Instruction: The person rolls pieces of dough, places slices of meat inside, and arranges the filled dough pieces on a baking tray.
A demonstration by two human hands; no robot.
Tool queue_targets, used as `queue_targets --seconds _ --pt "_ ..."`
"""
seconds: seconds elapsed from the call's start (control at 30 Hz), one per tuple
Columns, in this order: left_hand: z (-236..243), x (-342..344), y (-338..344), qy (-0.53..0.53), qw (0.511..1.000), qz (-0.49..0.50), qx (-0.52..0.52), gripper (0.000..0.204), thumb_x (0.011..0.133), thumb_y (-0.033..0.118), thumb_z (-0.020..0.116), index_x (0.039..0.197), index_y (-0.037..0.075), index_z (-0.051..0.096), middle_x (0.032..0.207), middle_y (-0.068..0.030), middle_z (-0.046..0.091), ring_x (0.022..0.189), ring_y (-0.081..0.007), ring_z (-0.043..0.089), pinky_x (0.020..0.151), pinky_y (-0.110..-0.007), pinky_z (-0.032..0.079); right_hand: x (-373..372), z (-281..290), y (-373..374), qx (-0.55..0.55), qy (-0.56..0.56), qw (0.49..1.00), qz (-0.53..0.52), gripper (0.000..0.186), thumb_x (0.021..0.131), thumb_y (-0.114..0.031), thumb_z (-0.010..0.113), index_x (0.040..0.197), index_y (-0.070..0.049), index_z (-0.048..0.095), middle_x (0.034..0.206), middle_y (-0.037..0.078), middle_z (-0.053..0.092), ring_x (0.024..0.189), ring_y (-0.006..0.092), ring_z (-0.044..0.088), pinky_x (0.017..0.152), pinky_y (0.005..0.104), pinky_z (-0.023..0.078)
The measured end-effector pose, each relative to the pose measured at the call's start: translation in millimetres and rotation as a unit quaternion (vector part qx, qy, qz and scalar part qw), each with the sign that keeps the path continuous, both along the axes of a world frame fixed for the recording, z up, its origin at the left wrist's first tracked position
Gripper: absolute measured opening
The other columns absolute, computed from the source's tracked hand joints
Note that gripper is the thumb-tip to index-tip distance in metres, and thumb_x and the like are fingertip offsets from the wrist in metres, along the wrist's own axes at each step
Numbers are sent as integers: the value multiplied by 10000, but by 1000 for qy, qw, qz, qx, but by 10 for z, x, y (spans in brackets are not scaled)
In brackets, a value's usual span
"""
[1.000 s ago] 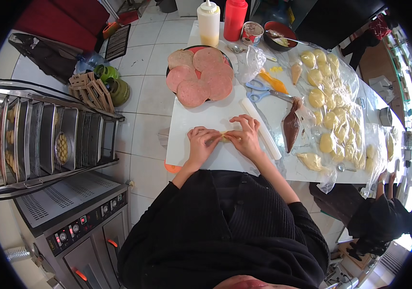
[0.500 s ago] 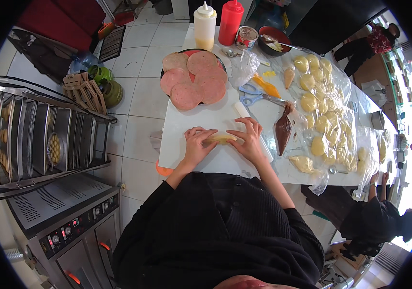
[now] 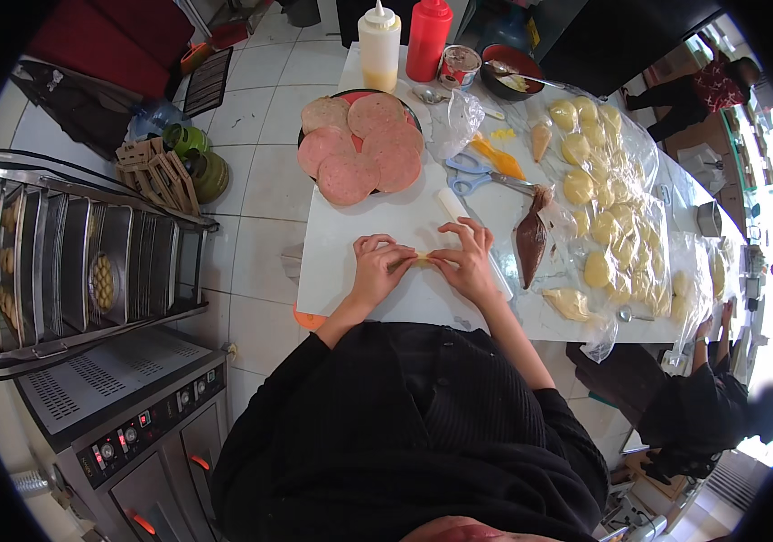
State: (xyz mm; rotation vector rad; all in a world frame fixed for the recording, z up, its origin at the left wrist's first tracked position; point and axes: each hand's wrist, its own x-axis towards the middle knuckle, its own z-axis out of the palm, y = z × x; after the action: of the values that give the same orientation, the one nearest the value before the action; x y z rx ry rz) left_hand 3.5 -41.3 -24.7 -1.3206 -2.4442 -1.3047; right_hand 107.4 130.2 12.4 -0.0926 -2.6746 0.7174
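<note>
On the white board (image 3: 341, 289), my left hand (image 3: 377, 271) and my right hand (image 3: 463, 266) pinch a small strip of pale yellow dough (image 3: 422, 257) between fingertips, partly hidden by them. A white rolling pin (image 3: 452, 206) lies just beyond and right of my right hand. Overlapping pink meat slices (image 3: 348, 179) cover a round plate (image 3: 410, 111) above the hands. To the right lie a brown piping bag (image 3: 529, 244), blue-handled scissors (image 3: 470, 176) and an orange piping bag (image 3: 502, 158).
Plastic-covered dough balls (image 3: 596, 226) fill the table's right side. Bottles (image 3: 379, 50), a can (image 3: 460, 68) and a bowl (image 3: 513, 72) stand at the back. A tray rack (image 3: 88, 262) and a steel oven (image 3: 134, 406) stand left. Co-workers (image 3: 675, 406) (image 3: 703, 90) are at right.
A half second ago the dough strip showed longer between spread fingertips; now both hands are closer together and cover more of it.
</note>
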Motion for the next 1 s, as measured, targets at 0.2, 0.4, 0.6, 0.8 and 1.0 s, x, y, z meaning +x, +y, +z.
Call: queue_targets --seconds 0.2,0.4,0.6,0.8,1.0 --pt "105 45 48 -32 999 5 -16 148 713 186 761 852 157 719 872 48 695 933 -157 550 896 -366 296 80 40 82 4 -29 999 -24 126 661 -209 763 783 -182 744 1218 -14 521 1253 279 347 995 496 197" --pt "36 1 56 4 1000 -6 -14 136 709 188 766 832 155 720 845 51 695 908 -149 563 893 -363 300 102 69 106 21 -31 998 -47 108 669 -202 754 775 -183 745 1222 -27 521 1268 266 331 1004 504 185" --pt "47 38 78 -10 1000 -5 -8 102 737 206 740 826 158 723 848 60 695 899 -137 558 900 -369 293 101 2 113 59 -53 997 -24 117 672 -217 750 784 -185 746 1213 -31 526 1270 264 330 1006 505 180" --pt "30 39 51 -22 1000 3 -8 98 740 206 738 821 153 721 849 61 694 902 -133 557 902 -364 293 105 76 101 44 -57 997 -33 103 681 -219 740 776 -178 742 1211 -38 526 1270 253 331 1019 514 167" --pt "130 6 -25 0 1000 -5 -21 218 697 192 771 900 143 710 906 28 691 879 -161 573 878 -356 330 110 27 119 66 -71 995 -34 146 677 -224 749 810 -168 733 1202 -24 522 1270 245 331 1019 515 163"
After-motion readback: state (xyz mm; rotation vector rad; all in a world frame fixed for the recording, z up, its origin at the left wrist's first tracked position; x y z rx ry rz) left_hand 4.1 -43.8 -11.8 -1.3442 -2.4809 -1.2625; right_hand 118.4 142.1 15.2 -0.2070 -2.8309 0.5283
